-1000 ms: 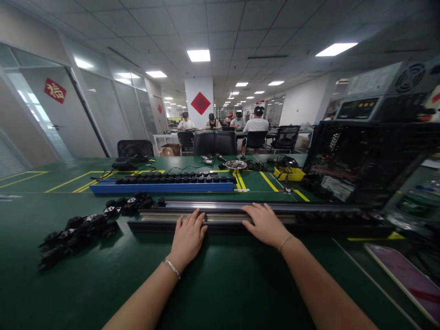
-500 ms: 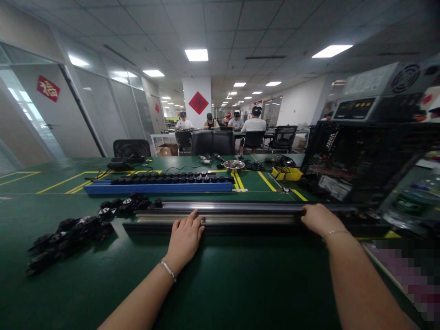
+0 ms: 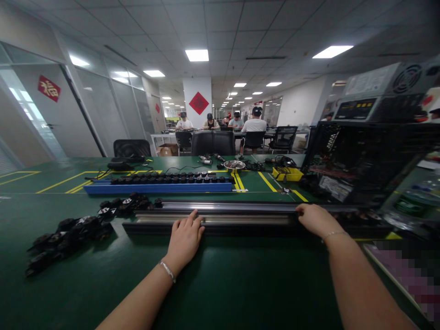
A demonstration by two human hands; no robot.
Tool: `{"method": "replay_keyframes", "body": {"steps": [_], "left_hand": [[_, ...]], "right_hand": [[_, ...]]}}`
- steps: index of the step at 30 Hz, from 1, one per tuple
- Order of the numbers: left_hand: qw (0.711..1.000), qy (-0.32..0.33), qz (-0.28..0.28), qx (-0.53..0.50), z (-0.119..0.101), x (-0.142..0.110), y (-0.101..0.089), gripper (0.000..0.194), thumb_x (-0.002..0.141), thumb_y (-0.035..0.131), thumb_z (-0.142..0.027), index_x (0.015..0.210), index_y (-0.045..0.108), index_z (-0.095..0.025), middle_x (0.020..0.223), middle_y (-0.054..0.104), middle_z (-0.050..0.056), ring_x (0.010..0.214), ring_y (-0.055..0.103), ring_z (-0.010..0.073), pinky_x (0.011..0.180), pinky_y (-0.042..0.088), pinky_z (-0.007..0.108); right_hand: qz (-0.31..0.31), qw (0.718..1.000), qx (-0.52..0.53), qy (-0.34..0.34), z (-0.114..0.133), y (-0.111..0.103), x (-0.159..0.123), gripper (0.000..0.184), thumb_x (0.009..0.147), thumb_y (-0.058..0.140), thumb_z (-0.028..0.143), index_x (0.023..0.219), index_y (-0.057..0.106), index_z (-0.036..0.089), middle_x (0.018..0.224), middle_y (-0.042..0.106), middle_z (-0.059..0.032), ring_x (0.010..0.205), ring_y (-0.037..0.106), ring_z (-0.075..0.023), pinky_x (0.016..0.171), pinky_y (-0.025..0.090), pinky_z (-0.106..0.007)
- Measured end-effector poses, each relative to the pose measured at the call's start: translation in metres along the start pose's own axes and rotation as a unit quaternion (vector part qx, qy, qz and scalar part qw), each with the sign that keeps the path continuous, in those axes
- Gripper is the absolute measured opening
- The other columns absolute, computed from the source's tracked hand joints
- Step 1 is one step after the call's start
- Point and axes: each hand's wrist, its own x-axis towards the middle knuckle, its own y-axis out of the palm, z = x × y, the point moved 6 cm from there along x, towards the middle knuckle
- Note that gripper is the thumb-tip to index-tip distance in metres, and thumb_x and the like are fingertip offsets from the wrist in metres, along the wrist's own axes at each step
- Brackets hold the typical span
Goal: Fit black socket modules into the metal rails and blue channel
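Note:
A long black and silver metal rail [image 3: 240,215] lies across the green table [image 3: 223,284] in front of me. My left hand [image 3: 184,238] rests flat on the rail's near edge left of centre, fingers stretched out. Further right, my right hand [image 3: 316,220] lies on the rail with its fingers curled over the top; nothing else shows in it. A heap of small black parts [image 3: 79,227] lies to the left of the rail.
A blue tray [image 3: 158,187] lined with black parts sits behind the rail. An open black computer case [image 3: 364,160] stands at the right. A yellow bin [image 3: 287,173] and a metal bowl [image 3: 234,164] are further back. Several people sit at a far table [image 3: 220,123].
My right hand slid right along the rail from near the centre, then came back slightly left. My left hand stayed where it was.

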Motion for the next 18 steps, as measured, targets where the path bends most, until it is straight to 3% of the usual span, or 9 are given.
{"method": "replay_keyframes", "body": {"steps": [6, 12, 18], "left_hand": [[1.0, 0.002, 0.001, 0.001, 0.0, 0.0, -0.001, 0.035, 0.09, 0.033, -0.035, 0.117, 0.055, -0.028, 0.135, 0.046, 0.006, 0.102, 0.055, 0.0222, 0.087, 0.037, 0.042], [1.0, -0.001, -0.006, -0.003, 0.0, 0.0, -0.001, 0.035, 0.089, 0.034, -0.035, 0.116, 0.055, -0.028, 0.135, 0.047, 0.006, 0.101, 0.055, 0.0219, 0.088, 0.037, 0.041], [1.0, -0.003, 0.001, -0.001, 0.001, 0.0, 0.0, 0.038, 0.09, 0.032, -0.036, 0.121, 0.052, -0.028, 0.136, 0.046, 0.006, 0.103, 0.055, 0.0223, 0.088, 0.037, 0.042]], "right_hand": [[0.005, 1.0, 0.018, -0.017, 0.015, -0.003, -0.004, 0.046, 0.066, 0.052, 0.014, 0.112, 0.06, 0.017, 0.098, 0.066, -0.0113, 0.089, 0.062, -0.0225, 0.077, 0.044, -0.03], [0.027, 0.998, 0.045, -0.03, 0.02, -0.003, -0.005, 0.03, 0.063, 0.055, 0.014, 0.089, 0.067, 0.02, 0.094, 0.068, -0.0069, 0.088, 0.062, -0.0205, 0.078, 0.044, -0.027], [0.047, 0.99, 0.124, -0.045, 0.027, -0.001, -0.006, 0.03, 0.061, 0.058, 0.014, 0.088, 0.067, 0.022, 0.093, 0.069, -0.0017, 0.086, 0.062, -0.0176, 0.076, 0.045, -0.025]]}}
